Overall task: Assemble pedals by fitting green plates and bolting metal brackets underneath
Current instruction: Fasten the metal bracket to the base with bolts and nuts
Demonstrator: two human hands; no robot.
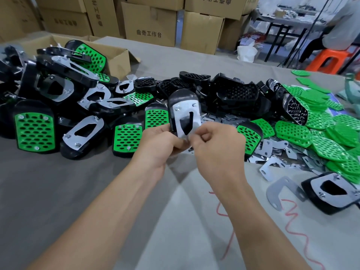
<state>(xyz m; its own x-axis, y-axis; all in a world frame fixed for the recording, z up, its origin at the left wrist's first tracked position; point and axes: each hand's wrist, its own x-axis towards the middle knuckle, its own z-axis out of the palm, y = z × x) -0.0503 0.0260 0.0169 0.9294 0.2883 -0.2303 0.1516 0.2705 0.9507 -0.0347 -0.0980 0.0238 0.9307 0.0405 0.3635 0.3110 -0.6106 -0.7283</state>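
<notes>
I hold a black pedal (182,98) upright above the table, its underside toward me with a metal bracket (186,115) lying on it. My left hand (161,142) grips the pedal's lower end. My right hand (216,141) pinches at the bracket's lower edge; what its fingertips hold is hidden. Two bolts show near the bracket's top. Loose green plates (331,141) are heaped at the right, loose metal brackets (276,152) beside them.
Finished pedals (35,129) are piled at the left, bare black pedal shells (239,92) at the back. An open cardboard box (116,59) sits at the back left, stacked cartons behind. A pedal with its bracket (329,191) lies at the right edge. A person sits at the far right.
</notes>
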